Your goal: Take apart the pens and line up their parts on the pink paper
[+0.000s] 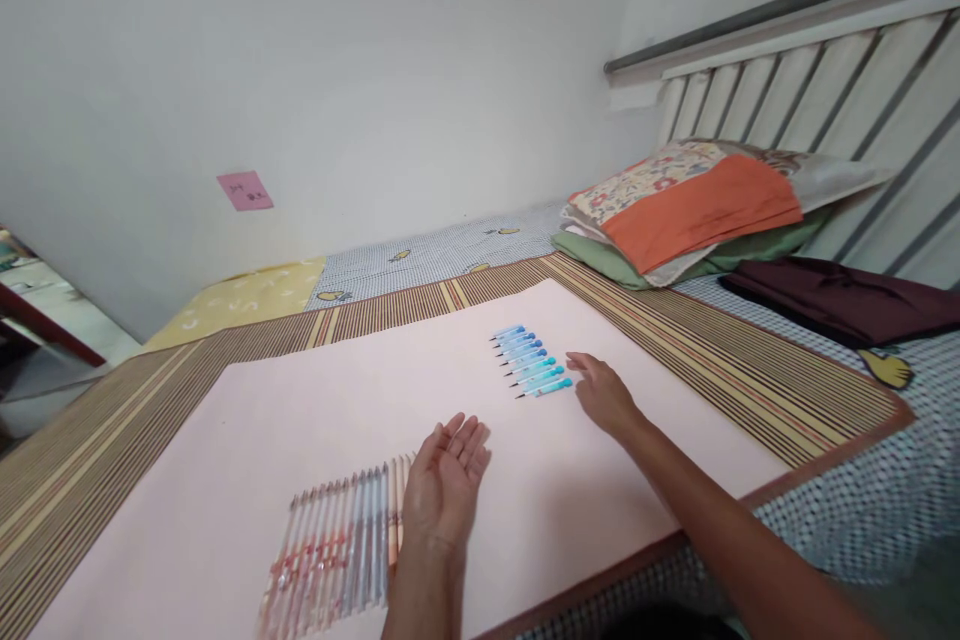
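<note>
Several blue and teal pens (531, 360) lie side by side in a short column on the pink sheet (300, 410). My right hand (600, 390) is just right of them, fingers apart, with nothing in it. Palm up and fingers spread, my left hand (448, 475) holds nothing and is beside a row of several slim pens (330, 545) at the lower left. Those pens range from clear and reddish to grey-blue and peach; my left hand and forearm partly cover the row's right end.
The sheet lies on a striped mat (750, 360) on a bed. Pillows (697, 200) and a folded dark cloth (840, 298) are at the right, near a white radiator (810, 100). A pink note (246, 191) is on the wall.
</note>
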### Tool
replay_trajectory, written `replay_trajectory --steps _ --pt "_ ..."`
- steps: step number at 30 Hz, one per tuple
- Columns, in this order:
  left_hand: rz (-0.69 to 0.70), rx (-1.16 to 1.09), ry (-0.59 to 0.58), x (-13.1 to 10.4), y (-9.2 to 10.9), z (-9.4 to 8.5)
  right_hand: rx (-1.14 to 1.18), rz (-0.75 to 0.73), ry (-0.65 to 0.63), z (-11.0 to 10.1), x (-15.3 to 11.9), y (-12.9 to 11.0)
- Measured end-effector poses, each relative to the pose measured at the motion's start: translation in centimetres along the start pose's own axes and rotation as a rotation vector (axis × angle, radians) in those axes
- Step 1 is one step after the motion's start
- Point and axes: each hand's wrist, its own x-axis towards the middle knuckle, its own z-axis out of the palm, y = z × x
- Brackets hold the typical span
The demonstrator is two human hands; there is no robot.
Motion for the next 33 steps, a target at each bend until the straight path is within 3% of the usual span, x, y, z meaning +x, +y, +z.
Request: replay_trajectory --steps 7,18,25,33 --pt "0.003 0.004 -0.006 0.0 0.0 -0.1 0.008 0.004 -0.044 0.1 0.0 -0.8" --pt "0.008 0.005 0.001 0.0 -0.1 -0.1 -0.027 -0.090 0.059 -0.2 -1.8 -1.0" --pt "-0.002 0.010 0.007 -0.1 -0.1 0.1 -0.163 -0.348 0.017 -0.2 -2.2 -3.7" --pt "-0.002 0.001 -0.006 0.1 0.0 -0.1 -0.294 -0.420 -0.014 0.3 -1.7 -4.8"
